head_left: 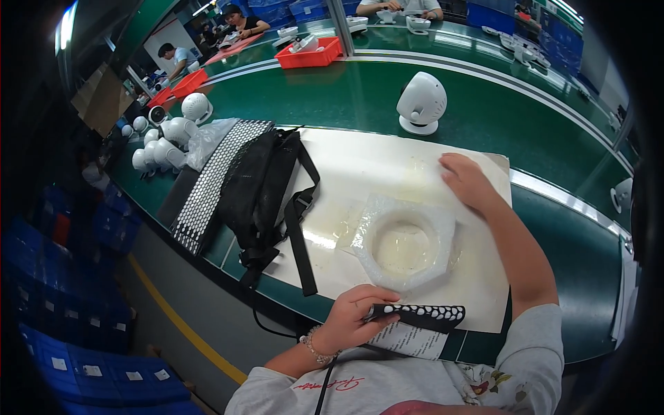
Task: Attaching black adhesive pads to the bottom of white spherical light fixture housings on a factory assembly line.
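My left hand (351, 319) is closed round one end of a flat black object with a white honeycomb pattern (429, 316), held close to my body at the table's near edge. What the object is I cannot make out. A sheet of printed paper (408, 340) shows below it. My right hand (467, 181) lies palm down on the white board (332, 159), fingers stretched out, holding nothing. Between my hands sits a white foam block with a round hollow (439, 235), partly covered in shiny film or tape. The hollow holds nothing.
A black bag with straps (259, 187) lies left, beside a white-dotted black panel (211, 194). Several white rounded cameras (166, 152) cluster beyond it. One white camera (422, 104) stands upright behind the board. Red bins (311, 54) and other people are across the green table (332, 93).
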`<state>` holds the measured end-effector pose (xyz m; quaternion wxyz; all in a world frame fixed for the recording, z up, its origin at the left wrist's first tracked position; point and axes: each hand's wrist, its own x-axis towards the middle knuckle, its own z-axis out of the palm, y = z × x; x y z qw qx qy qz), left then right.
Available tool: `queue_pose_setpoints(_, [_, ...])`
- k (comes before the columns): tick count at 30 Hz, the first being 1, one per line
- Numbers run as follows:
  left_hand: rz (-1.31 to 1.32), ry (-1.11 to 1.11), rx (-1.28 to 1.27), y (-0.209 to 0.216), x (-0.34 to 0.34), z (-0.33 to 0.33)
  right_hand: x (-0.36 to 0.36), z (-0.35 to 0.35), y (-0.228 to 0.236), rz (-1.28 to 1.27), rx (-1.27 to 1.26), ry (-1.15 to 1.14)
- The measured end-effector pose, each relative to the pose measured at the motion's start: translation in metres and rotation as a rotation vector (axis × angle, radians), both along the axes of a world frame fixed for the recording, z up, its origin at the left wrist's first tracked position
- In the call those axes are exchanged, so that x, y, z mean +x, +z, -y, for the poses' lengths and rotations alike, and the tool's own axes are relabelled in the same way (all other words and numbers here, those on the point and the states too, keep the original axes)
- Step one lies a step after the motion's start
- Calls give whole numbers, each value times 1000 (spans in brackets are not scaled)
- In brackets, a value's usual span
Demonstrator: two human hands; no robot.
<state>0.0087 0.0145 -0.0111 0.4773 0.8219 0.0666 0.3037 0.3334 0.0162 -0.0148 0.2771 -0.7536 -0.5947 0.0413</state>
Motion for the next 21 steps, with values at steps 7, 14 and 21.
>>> queue_pose_setpoints(7, [-11, -13, -3, 2, -2, 0, -17, -56, -12, 113, -112, -18])
queue_pose_setpoints(14, [-32, 2, -33, 0, 0, -3, 10, -95, -15, 160, -31, -312])
queue_pose_setpoints(21, [-45, 53, -45, 4, 0, 1, 36, -38, 3, 406, 737, -324])
